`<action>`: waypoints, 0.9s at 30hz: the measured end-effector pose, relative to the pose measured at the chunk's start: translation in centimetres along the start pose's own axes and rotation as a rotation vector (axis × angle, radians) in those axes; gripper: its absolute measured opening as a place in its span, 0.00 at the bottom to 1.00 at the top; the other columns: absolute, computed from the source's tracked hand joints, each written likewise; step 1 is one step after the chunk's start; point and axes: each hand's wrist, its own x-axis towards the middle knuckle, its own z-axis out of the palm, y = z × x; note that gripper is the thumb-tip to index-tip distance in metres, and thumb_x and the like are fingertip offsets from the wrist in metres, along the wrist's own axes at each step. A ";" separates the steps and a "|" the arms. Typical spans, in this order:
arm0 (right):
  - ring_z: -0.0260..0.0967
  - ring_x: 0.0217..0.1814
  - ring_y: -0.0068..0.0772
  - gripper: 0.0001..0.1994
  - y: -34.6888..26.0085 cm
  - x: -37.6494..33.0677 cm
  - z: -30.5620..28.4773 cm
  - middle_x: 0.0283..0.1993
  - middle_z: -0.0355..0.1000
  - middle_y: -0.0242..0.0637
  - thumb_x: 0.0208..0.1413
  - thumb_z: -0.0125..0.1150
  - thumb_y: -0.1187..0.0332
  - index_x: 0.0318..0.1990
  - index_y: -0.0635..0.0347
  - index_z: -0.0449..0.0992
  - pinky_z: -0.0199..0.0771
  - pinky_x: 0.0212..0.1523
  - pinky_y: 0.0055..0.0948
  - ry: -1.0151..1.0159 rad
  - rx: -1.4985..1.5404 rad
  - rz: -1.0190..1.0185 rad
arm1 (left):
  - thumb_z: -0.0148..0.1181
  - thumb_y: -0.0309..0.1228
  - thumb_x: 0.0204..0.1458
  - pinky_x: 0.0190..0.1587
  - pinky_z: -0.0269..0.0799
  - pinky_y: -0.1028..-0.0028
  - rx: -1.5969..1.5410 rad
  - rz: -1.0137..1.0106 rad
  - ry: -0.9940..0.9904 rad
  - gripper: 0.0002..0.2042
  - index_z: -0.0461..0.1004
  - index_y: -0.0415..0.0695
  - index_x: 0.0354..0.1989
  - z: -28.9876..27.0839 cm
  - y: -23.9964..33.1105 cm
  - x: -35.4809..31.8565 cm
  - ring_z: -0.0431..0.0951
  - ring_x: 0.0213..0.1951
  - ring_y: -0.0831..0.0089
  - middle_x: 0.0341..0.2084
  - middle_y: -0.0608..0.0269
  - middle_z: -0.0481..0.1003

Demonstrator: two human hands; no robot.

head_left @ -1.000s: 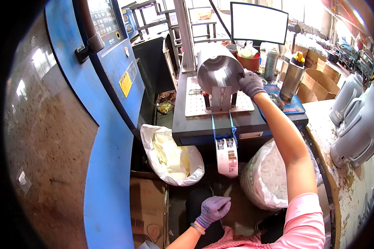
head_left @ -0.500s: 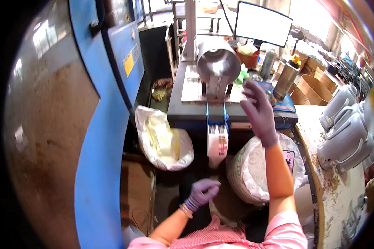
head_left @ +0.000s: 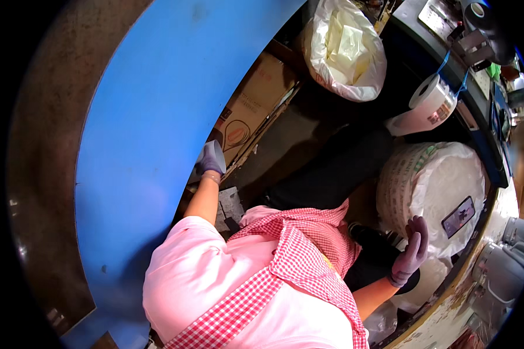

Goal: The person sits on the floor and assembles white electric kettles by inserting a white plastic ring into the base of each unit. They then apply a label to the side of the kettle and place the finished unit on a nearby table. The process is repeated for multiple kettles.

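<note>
Down at the left, beside a cardboard box [head_left: 256, 96], my left hand [head_left: 210, 167] in a purple glove is closed round a pale grey, tube-like plastic piece [head_left: 216, 152]. Part of that piece is hidden by the hand and the blue panel's edge. My right hand [head_left: 410, 253], also gloved, is held up at the right with its fingers stretched out and nothing in it. Nearest to it is a white plastic-lined sack [head_left: 431, 174] with a phone [head_left: 459, 217] lying on top.
A large blue machine panel [head_left: 151, 104] runs close along my left. At the top stands a white bag [head_left: 323, 75] of pale yellow pieces. A label roll [head_left: 436, 107] hangs on blue cord from the dark desk [head_left: 404, 14]. Grey kettles [head_left: 501, 267] stand on the worn bench at right.
My view has swung down and to the left. My left hand has reached out left and taken hold of the grey plastic piece. My right hand has come down from the desk.
</note>
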 end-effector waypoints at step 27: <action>0.79 0.51 0.36 0.28 -1.1 -3.5 4.9 0.55 0.77 0.46 0.59 0.62 0.72 0.67 0.70 0.64 0.78 0.52 0.27 0.334 -0.330 -0.416 | 0.48 0.50 0.66 0.70 0.57 0.60 0.614 -0.464 3.807 0.35 0.50 0.40 0.74 10.4 20.3 -34.7 0.63 0.68 0.62 0.69 0.52 0.61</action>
